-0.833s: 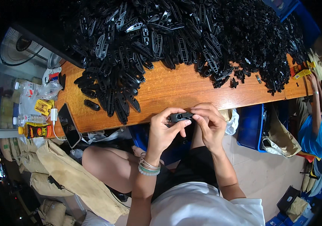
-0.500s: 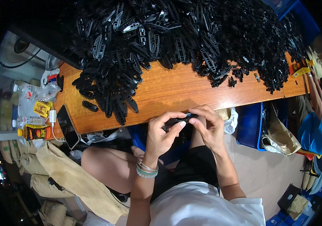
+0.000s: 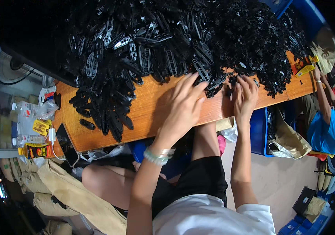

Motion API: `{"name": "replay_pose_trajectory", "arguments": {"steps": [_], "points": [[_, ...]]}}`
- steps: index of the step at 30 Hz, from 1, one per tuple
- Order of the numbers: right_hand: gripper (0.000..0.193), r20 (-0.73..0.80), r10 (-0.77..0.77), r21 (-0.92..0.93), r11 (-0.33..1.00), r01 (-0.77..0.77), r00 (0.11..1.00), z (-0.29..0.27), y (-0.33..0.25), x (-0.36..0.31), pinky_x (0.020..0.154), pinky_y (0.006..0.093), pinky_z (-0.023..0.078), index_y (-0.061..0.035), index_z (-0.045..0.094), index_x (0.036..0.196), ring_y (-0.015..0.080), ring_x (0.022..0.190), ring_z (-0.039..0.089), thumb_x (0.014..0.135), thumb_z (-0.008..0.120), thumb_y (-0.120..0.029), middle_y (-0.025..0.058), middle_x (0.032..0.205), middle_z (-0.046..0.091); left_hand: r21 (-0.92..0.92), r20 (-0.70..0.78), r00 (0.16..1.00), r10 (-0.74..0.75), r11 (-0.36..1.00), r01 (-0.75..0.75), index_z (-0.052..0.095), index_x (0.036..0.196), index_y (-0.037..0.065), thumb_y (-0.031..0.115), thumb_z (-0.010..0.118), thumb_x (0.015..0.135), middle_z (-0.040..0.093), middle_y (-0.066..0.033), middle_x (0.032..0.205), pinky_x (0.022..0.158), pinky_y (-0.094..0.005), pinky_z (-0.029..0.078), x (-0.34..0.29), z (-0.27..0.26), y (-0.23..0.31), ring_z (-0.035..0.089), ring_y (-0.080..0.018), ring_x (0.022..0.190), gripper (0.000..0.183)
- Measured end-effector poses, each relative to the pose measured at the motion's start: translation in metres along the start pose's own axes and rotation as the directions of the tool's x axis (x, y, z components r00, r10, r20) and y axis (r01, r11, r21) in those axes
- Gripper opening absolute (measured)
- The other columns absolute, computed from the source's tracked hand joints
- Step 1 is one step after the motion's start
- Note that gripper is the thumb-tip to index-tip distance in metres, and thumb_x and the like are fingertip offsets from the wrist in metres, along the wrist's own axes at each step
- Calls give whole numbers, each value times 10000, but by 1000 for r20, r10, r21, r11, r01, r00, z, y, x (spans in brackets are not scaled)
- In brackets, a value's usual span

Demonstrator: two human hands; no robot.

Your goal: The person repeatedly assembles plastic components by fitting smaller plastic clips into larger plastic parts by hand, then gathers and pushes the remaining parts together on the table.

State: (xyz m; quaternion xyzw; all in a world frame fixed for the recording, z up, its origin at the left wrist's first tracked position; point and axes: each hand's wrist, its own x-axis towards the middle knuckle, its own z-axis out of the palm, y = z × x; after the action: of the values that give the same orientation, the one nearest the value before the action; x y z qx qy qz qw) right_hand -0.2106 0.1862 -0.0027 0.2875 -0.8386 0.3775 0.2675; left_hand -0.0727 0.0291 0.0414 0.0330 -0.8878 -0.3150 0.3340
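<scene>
My left hand [image 3: 185, 102] reaches over the wooden table with its fingers spread, the fingertips at the near edge of a heap of long, black, ladder-slotted plastic pieces [image 3: 169, 60]. No piece shows in it. To its right, my right hand [image 3: 246, 96] is over the front of a heap of small black plastic clips [image 3: 261, 55]. Its fingers are bent and apart, with a few loose dark clips [image 3: 230, 89] beside the fingertips. Whether any fingertip touches a clip is hard to make out.
The wooden table [image 3: 147, 113] carries a phone [image 3: 68, 145], bottles [image 3: 38, 150] and a plastic bag at left. Below its front edge stands a blue bin [image 3: 259, 133] beside a tan sack [image 3: 289, 137]. A person in a blue shirt [image 3: 328, 131] works at far right.
Both hands have parted and moved forward from the table's front edge to the heaps. The long black piece they held together no longer shows in them. The view has shifted slightly.
</scene>
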Motion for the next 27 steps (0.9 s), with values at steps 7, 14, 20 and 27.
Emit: {"name": "replay_pose_trajectory", "arguments": {"steps": [7,14,20,27], "points": [[362,94,-34,-255,965,57,995,31,28,49,961,429,329,-131,528,1251,286,1153,435,897,520,-206,118,1212,499,332,142,983,119,930,-160,562,1170,106,248,642,790,347,-207,1375,1055,-629,83,78,77,-21,216,-399,1326,414],[337,142,48,-147,989,-27,989,55,11,67,870,480,375,-193,558,1187,340,1102,462,857,574,-263,185,1230,441,370,126,992,-20,928,-29,565,1164,144,277,609,799,439,-213,1286,1020,-664,135,81,91,-31,245,-394,1312,391],[291,186,15,14,1000,-18,982,56,4,53,881,469,339,-161,583,1131,331,1079,479,852,577,-242,189,1141,490,374,119,993,-5,926,-40,591,1109,104,223,591,806,543,-144,1165,1030,-630,166,68,74,-27,315,-332,1291,325],[289,206,-139,112,987,118,969,42,-12,40,848,384,353,-156,609,1138,255,995,498,852,574,-183,85,1085,549,285,-4,999,50,957,-47,655,937,59,187,601,821,572,-139,1109,1052,-553,208,39,50,-19,383,-340,1244,180]]}}
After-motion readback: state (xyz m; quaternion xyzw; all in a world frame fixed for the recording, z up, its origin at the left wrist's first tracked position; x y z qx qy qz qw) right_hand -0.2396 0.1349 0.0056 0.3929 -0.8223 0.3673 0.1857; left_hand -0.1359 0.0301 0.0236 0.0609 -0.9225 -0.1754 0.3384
